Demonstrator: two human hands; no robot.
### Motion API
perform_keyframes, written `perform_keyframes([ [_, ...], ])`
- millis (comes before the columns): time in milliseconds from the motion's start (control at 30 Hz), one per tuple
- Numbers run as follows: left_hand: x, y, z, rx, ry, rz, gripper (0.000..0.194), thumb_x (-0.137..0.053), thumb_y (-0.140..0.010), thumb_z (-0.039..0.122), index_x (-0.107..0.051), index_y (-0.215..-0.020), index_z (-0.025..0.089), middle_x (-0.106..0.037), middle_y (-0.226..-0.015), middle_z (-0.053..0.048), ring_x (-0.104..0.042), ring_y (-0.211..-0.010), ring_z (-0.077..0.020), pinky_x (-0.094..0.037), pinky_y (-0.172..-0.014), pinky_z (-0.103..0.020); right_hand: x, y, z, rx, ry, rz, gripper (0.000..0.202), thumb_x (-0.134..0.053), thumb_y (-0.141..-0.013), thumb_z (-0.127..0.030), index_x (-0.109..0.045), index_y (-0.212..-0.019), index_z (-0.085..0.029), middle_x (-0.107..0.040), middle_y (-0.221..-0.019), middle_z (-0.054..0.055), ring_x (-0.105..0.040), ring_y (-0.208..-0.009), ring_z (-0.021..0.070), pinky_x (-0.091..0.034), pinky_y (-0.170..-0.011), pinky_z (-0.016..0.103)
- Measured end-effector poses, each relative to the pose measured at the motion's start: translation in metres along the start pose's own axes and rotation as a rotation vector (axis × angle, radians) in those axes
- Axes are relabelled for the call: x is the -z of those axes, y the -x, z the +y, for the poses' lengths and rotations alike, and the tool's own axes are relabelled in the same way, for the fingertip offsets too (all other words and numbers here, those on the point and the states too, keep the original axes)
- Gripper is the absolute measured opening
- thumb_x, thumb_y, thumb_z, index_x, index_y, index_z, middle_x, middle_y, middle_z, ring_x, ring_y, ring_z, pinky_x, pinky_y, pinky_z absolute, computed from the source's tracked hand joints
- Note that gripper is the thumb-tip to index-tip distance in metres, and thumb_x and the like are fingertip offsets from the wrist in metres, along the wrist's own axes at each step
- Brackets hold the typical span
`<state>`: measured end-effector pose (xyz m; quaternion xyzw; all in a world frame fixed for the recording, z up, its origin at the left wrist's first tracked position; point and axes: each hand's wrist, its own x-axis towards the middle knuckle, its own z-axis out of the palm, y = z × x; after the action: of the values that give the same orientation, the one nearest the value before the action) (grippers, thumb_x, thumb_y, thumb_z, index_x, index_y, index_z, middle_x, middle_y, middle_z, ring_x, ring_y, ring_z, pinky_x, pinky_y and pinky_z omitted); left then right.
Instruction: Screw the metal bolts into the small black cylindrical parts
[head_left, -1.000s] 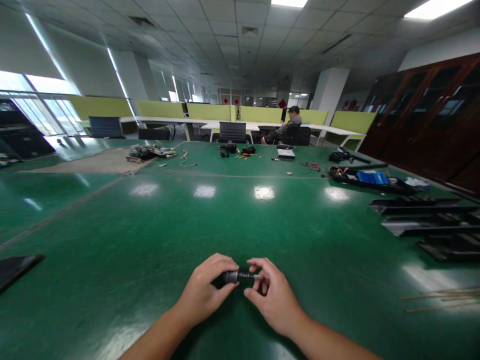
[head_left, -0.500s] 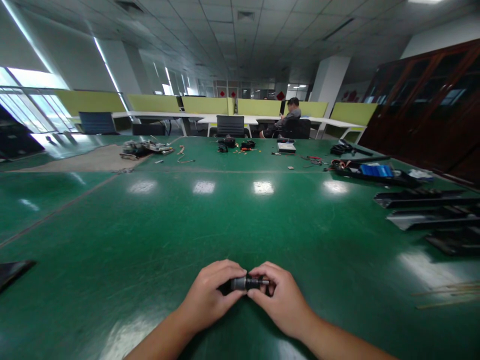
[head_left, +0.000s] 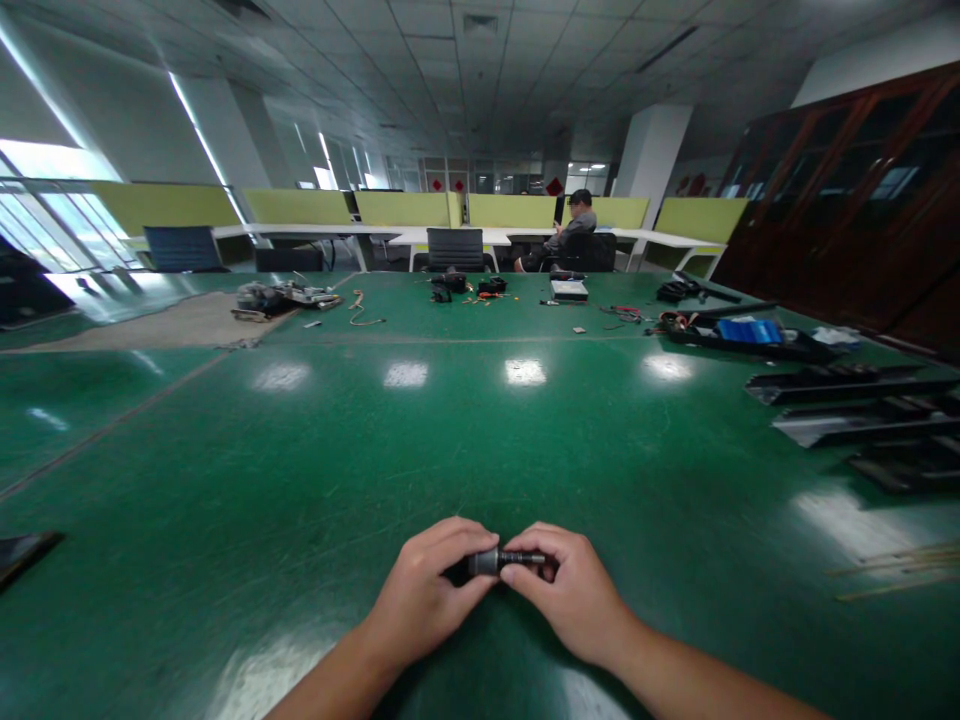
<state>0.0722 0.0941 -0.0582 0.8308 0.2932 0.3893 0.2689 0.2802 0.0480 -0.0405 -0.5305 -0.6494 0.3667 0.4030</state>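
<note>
A small dark cylindrical tool (head_left: 484, 563) with a grey body and a narrower black, ridged end lies level between my two hands, just above the green tabletop (head_left: 450, 450). My left hand (head_left: 429, 578) wraps round the thicker grey part, thumb below and fingers above. On the narrow end, the thumb and fingers of my right hand (head_left: 571, 588) pinch the ridged section, and a thin metal tip sticks out to the right. My left palm hides the tool's left end.
Black metal channels (head_left: 862, 420) and thin sticks (head_left: 892, 570) lie at the right. Behind them is a black tray (head_left: 750, 335) with blue material. Assorted parts (head_left: 281, 297) sit at the far left. A dark flat object (head_left: 26, 552) is at the left edge. A person (head_left: 577, 225) sits beyond.
The tool and my right hand have shifted slightly right in view. My right fingers sit closer round the narrow end. The background has moved a little to the left.
</note>
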Motion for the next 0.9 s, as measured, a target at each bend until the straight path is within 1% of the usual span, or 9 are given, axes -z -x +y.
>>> perform_keyframes([
  [200,-0.0029,0.0016,-0.0022,0.013,0.008,-0.004,0.030,-0.072,-0.082,0.018,-0.068,-0.111,0.025,-0.069,-0.104,-0.007,-0.065,-0.096,-0.0180,-0.055,-0.086,-0.031,-0.0018,0.0008,0.0010,-0.007,0.013,-0.001,0.006,-0.070,-0.083,-0.022,-0.075,-0.087,-0.021,-0.065,-0.075,0.000,-0.055,-0.065,0.0136,-0.039,-0.059,0.024],
  [367,-0.0023,0.0042,-0.0002,0.004,0.009,0.001,0.029,-0.073,-0.082,0.022,-0.068,-0.111,0.024,-0.069,-0.102,-0.007,-0.066,-0.093,-0.0179,-0.055,-0.084,-0.031,-0.0040,0.0030,0.0037,0.003,0.028,0.001,0.006,-0.070,-0.083,-0.022,-0.075,-0.087,-0.021,-0.066,-0.076,0.001,-0.057,-0.067,0.0147,-0.040,-0.060,0.025],
  [633,-0.0019,0.0031,0.0017,-0.005,0.025,0.018,0.029,-0.073,-0.081,0.021,-0.069,-0.110,0.023,-0.069,-0.101,-0.008,-0.066,-0.091,-0.0187,-0.056,-0.082,-0.031,-0.0032,0.0037,0.0063,0.017,0.021,0.002,0.007,-0.070,-0.083,-0.024,-0.075,-0.087,-0.021,-0.067,-0.076,0.001,-0.058,-0.068,0.0153,-0.040,-0.061,0.025],
  [900,0.0003,0.0051,0.0012,-0.025,-0.017,0.045,0.030,-0.072,-0.082,0.021,-0.069,-0.112,0.023,-0.069,-0.102,-0.009,-0.067,-0.092,-0.0193,-0.057,-0.082,-0.032,-0.0015,0.0036,0.0033,0.014,-0.033,-0.002,0.008,-0.070,-0.083,-0.024,-0.075,-0.087,-0.020,-0.067,-0.077,0.001,-0.057,-0.070,0.0158,-0.041,-0.063,0.026],
])
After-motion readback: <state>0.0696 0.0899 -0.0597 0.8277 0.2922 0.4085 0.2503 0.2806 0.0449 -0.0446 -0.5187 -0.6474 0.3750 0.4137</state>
